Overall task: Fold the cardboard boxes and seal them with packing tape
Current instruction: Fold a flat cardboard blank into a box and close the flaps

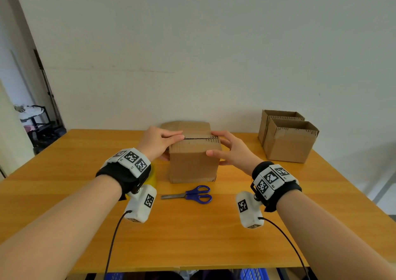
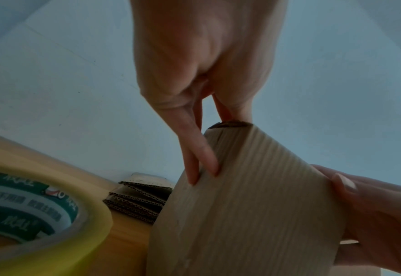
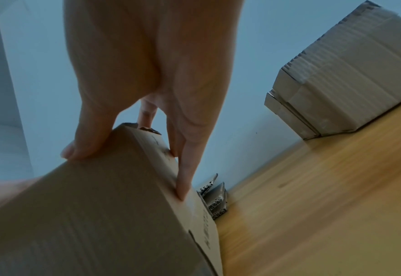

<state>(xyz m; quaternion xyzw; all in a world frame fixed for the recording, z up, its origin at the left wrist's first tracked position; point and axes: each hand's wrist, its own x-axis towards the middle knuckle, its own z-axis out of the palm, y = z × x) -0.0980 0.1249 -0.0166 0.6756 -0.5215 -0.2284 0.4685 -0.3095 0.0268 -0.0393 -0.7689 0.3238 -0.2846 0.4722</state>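
Observation:
A brown cardboard box [image 1: 192,164] stands upright at the table's centre, its top flaps folded down and meeting at a seam. My left hand [image 1: 162,142] lies over the top left edge, with straight fingers pressing the flaps and the left side [image 2: 253,205]. My right hand [image 1: 222,146] is spread over the top right corner: the thumb lies on the front top edge, one finger on top and the others down the right side [image 3: 100,214]. A yellow tape roll [image 2: 41,214] lies on the table left of the box, mostly hidden behind my left wrist in the head view.
Blue-handled scissors [image 1: 190,194] lie in front of the box. Two open cardboard boxes [image 1: 289,142] stand at the back right. A stack of flat cardboard [image 1: 186,125] lies against the wall behind the box. The wooden table [image 1: 214,237] ends close to me.

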